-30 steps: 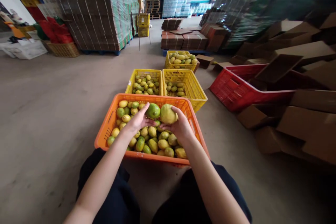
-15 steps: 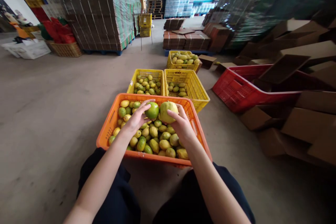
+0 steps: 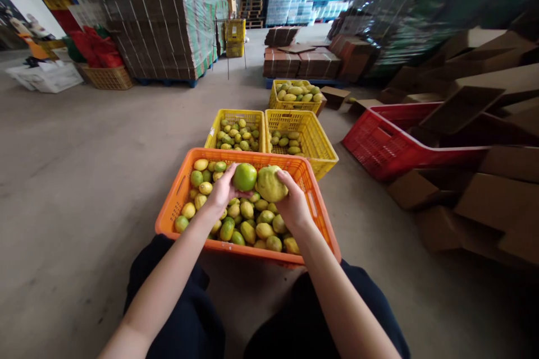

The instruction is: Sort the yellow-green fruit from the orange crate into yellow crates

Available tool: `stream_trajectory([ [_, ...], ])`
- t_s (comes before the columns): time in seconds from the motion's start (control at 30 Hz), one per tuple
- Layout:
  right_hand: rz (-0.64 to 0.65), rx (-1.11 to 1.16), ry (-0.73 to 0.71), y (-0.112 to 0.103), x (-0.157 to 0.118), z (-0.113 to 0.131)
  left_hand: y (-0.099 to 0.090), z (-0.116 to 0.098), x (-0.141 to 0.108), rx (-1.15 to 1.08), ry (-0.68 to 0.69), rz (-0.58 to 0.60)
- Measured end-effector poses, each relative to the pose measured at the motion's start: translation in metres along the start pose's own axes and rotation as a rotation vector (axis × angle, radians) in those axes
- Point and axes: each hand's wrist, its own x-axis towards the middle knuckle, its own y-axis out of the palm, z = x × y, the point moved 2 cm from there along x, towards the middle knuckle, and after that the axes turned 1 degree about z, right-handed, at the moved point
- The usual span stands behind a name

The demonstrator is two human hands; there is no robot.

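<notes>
My left hand (image 3: 224, 190) holds a round, smooth green citrus fruit (image 3: 245, 177), its fingers underneath. Beside it, my right hand (image 3: 293, 200) grips a larger, bumpy yellow-green citrus fruit (image 3: 272, 184) from the right, thumb on top. The two fruits are side by side, almost touching, above an orange plastic crate (image 3: 173, 190). Inside that crate lie many yellow and green lemon-like fruits (image 3: 264, 230), partly hidden by my hands and forearms.
Just beyond stand a yellow crate (image 3: 213, 126) with fruit and a second yellow crate (image 3: 319, 143) with fewer. A third yellow crate (image 3: 295, 105) of fruit is farther back. Right are a red crate (image 3: 374, 140) and cardboard boxes (image 3: 475, 202); a wrapped pallet stack (image 3: 147, 22) rises left.
My left fingers have moved from the top of the green fruit to beneath it. In my right hand the yellow-green fruit has turned, and my thumb lies higher on it.
</notes>
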Motion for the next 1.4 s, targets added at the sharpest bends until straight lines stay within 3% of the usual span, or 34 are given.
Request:
stream_trajectory([
  [0.07,-0.029,0.017,0.019,0.001,0.0,0.0,-0.001,0.003,0.0,0.037,0.025,-0.037],
  [0.23,-0.156,0.027,0.133,0.002,-0.003,0.001,0.0,0.011,-0.004,0.153,0.092,0.021],
  [0.3,-0.169,0.04,0.14,0.002,-0.004,0.002,0.001,0.013,-0.004,0.137,0.112,-0.006],
  [0.47,-0.136,0.013,0.121,0.002,-0.005,0.0,-0.001,0.014,0.002,0.009,0.077,-0.143],
  [0.67,0.009,0.061,0.153,0.004,-0.005,0.002,0.001,0.01,0.006,-0.063,-0.086,-0.045],
  [0.83,0.085,0.121,0.27,0.002,-0.003,0.002,0.007,0.005,0.001,-0.121,-0.179,-0.041],
  [1.03,-0.08,0.208,0.263,-0.005,0.0,0.001,0.01,0.001,-0.004,-0.118,-0.166,0.011],
  [1.27,0.044,0.186,0.314,-0.002,-0.001,0.002,0.001,0.005,0.003,-0.222,-0.194,-0.011],
  [1.4,0.078,0.207,0.372,-0.004,0.001,-0.002,-0.001,0.008,0.007,-0.337,-0.239,-0.116],
])
